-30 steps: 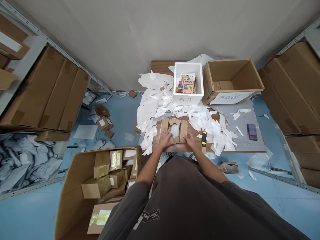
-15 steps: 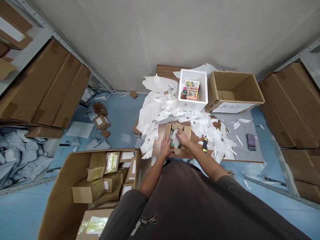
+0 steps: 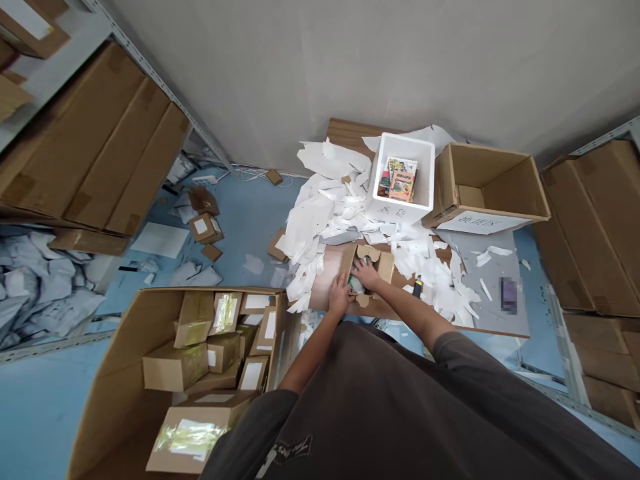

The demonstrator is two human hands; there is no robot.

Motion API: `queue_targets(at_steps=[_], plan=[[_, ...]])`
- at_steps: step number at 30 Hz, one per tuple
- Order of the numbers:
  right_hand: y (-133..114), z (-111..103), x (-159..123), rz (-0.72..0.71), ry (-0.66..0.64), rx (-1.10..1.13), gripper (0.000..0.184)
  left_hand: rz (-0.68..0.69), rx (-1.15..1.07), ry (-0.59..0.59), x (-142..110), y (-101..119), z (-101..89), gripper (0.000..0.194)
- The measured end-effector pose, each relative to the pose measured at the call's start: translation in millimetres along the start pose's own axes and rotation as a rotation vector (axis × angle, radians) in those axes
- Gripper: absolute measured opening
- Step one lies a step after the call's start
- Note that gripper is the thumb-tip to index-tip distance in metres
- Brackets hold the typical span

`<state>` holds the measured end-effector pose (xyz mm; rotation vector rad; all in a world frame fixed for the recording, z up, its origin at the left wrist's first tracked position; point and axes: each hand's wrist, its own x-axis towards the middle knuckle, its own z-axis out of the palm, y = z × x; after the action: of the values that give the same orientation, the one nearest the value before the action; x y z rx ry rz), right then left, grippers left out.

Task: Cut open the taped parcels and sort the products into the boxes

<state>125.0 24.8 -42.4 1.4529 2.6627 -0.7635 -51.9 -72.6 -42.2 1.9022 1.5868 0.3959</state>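
Observation:
A small opened cardboard box (image 3: 385,265) lies on the wooden table in front of me, its flaps folded outward. My left hand (image 3: 341,295) grips the box's left side, fingers over the edge. Inside the box, my right hand (image 3: 367,274) has its fingers bent over the contents; what they hold is hidden. A whitish wrapped item (image 3: 357,285) with a bit of green shows below the right hand. Just right of the box lies a yellow-and-black utility knife (image 3: 417,287).
Torn white paper (image 3: 313,217) covers much of the table. Behind stand a white foam box (image 3: 400,212) with booklets and a larger open carton (image 3: 493,223) with a handwritten label. A big carton (image 3: 113,373) of small parcels is at my left. Shelves flank both sides.
My right hand has gone deeper into the box, over the whitish item. My left hand has closed more around the box's left side. The view has shifted slightly.

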Motion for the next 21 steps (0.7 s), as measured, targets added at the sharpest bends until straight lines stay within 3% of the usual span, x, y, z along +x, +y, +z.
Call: queue_targets(at_steps=[6,10,15,21], plan=[[-4,-38,-14,-0.193,-0.032,-0.245,0.030,0.011,-0.007,0.127,-10,-21,0.1,0.030],[-9,-58,-18,-0.283,-0.008,-0.209,0.031,-0.007,-0.004,0.150,-17,-44,-7.0,0.035],[-7,-68,-36,-0.238,0.090,0.143,0.042,0.016,-0.026,0.116,-12,-64,-20.6,0.035],[-1,-59,-67,0.074,0.396,0.724,0.062,0.037,-0.029,0.063,-4,-71,-26.6,0.035]])
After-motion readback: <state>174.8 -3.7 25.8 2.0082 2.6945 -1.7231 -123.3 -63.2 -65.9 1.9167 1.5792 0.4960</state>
